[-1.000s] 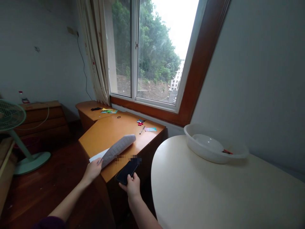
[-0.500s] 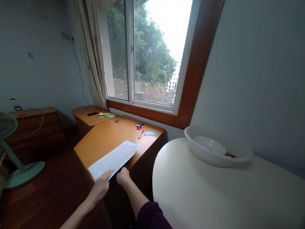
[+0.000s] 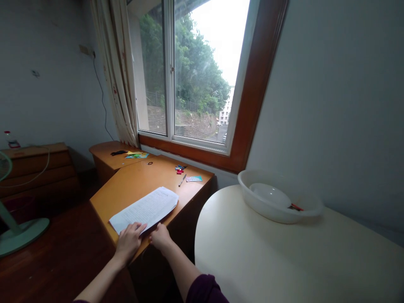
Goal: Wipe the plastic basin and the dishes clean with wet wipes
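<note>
Printed paper sheets point(image 3: 147, 206), white with lines of text, lie slantwise on the wooden desk point(image 3: 126, 187). My left hand point(image 3: 128, 242) rests palm down on their near corner, its fingers stretched over the paper. Close by on the right, my right hand point(image 3: 160, 237) is closed at the near edge of the sheets, by the desk's edge. Its fingertips are hidden, so what it holds, if anything, does not show.
Farther back on the desk are a pen point(image 3: 182, 180), a small card point(image 3: 194, 179), small red and blue items point(image 3: 179, 169) and a black ring point(image 3: 150, 163). A white round table point(image 3: 252, 252) on the right bears a plastic basin point(image 3: 261, 210). A fan point(image 3: 25, 235) stands left.
The sheets now lie flatter on the desk. My left hand has gone from gripping their edge to resting on top. My right hand has moved slightly, still closed. The view has shifted slightly.
</note>
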Available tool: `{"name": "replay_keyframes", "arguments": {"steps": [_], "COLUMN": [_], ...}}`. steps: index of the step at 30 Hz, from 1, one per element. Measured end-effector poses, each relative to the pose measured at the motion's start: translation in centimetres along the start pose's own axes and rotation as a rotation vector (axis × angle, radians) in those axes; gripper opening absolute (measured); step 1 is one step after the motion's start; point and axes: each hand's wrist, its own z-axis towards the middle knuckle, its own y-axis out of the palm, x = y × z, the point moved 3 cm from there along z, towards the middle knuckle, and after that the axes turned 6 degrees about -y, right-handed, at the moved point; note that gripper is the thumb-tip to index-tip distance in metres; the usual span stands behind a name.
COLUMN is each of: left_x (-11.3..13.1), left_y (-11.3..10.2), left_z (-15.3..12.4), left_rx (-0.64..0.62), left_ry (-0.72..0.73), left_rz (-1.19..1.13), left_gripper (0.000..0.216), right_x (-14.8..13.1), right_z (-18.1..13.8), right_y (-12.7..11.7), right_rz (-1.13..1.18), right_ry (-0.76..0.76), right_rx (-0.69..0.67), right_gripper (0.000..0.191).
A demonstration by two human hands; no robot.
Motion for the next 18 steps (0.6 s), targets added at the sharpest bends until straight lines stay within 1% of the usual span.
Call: {"name": "replay_keyframes", "arguments": {"steps": [2,5,8,10,12,14,16,17,18], "left_x": [0.1,0.3,0.7,1.0,1.3,1.5,1.9,2.2,2.6], "left_y": [0.2,0.4,0.1,-0.4,-1.2,-2.1,-2.9,-3.3,-3.5], "left_z": [0.9,2.4,3.3,3.7,4.0,4.4,4.7,4.9,5.0], "left_rx": [-0.006,-0.013,-0.019,-0.036,-0.075,-0.135,-0.192,-0.208,-0.222], "left_ry": [-0.015,-0.041,-0.061,-0.067,-0.07,-0.067,-0.083,-0.079,-0.068], "left_rz": [0.014,0.025,0.037,0.039,0.041,0.052,0.087,0.106,0.122], "left_gripper": [0.045,0.044,0.042,0.042,0.042,0.043,0.043,0.046,0.049], "right_x": [-0.4,-1.3,-2.7,-3.7,-4.1,-3.6,-2.3,-1.4,-0.4], "right_z": [-1.4,-4.2,-8.5,-12.2,-16.1,-19.7,-22.5,-23.6,-24.5], "right_y": [-1.0,-3.0,-5.8,-8.6,-12.4,-17.1,-22.7,-25.6,-28.3], "right_rz": [-0.075,-0.174,-0.236,-0.268,-0.33,-0.418,-0.468,-0.469,-0.47], "right_ry": [-0.042,-0.108,-0.21,-0.343,-0.425,-0.454,-0.396,-0.358,-0.323], "right_rx": [-0.015,-0.026,-0.039,-0.059,-0.007,0.078,0.291,0.398,0.477], "right_gripper": [0.027,0.044,0.059,0.062,0.06,0.049,0.037,0.034,0.032]}}
